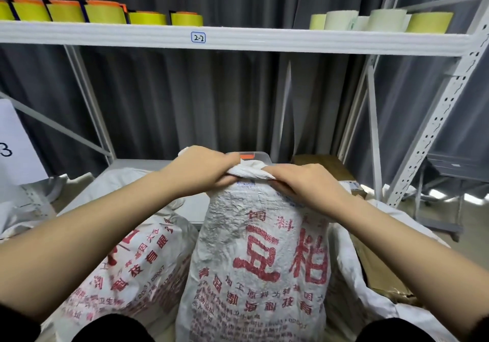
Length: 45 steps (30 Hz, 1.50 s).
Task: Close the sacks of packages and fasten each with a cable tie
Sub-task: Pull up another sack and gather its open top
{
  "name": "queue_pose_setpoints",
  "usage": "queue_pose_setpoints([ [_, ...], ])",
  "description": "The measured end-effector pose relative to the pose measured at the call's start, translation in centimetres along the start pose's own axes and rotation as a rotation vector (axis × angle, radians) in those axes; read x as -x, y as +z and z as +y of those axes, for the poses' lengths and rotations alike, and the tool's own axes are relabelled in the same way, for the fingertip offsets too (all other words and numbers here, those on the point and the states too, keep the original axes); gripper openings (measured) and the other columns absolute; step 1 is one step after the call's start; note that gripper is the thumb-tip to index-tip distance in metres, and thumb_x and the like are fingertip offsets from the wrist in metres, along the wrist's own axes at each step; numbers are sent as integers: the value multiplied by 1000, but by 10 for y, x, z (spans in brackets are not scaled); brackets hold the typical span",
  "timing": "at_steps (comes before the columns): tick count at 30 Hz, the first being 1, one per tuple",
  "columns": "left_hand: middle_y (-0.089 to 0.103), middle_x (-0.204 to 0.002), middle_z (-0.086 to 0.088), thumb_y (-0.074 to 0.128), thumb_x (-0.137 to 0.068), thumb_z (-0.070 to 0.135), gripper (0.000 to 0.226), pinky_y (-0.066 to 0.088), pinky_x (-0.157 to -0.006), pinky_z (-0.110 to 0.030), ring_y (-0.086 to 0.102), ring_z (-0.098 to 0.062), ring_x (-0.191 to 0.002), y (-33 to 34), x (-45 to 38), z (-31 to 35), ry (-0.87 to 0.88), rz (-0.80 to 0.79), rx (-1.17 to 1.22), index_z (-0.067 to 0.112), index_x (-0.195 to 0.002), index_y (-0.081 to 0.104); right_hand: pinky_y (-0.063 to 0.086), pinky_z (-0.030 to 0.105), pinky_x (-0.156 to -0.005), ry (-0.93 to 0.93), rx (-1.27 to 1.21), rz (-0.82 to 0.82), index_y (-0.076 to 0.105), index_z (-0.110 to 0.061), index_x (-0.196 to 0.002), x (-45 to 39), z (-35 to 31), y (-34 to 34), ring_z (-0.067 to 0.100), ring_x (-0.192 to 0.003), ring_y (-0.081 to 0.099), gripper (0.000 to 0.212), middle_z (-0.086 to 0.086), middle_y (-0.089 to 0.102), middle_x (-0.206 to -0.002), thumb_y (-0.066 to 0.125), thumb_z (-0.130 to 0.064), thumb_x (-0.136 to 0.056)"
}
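Upright white sack [254, 262] dead centre, just before the shelf rack [238, 41], long axis vertical. Bunched mouth [250, 173] topmost, squeezed between left hand [201, 168] and right hand [304, 183], fingers curled round the cloth, equally near. No cable tie visible. Second printed sack [127, 275] slumped leftward of the first.

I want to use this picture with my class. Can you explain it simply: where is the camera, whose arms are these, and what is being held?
The camera sits on a person's head, looking forward and down, so the arms are the wearer's own. The left hand and the right hand both grip the gathered mouth of a white woven sack printed with red characters. Another printed sack lies beside it on the left. Behind stands a metal shelf holding yellow tape rolls. No cable tie is visible.
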<state>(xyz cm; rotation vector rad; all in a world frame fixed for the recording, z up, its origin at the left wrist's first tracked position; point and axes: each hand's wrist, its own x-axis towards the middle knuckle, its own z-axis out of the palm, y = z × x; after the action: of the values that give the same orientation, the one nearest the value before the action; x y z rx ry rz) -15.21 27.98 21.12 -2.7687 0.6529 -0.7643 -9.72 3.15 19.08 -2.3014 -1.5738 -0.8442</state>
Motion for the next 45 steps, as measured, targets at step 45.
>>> queue_pose_setpoints([
  [45,62,-72,-7,50,-91,1,31,46,-48,-20,53,-10,-51,1,18,58,-1177,431,1628,14,-119,52,39,33,-67,59,-27,182,60,-19,-109,9,-91,53,19,-81,53,37,-1,59,-92,35,-45,-99],
])
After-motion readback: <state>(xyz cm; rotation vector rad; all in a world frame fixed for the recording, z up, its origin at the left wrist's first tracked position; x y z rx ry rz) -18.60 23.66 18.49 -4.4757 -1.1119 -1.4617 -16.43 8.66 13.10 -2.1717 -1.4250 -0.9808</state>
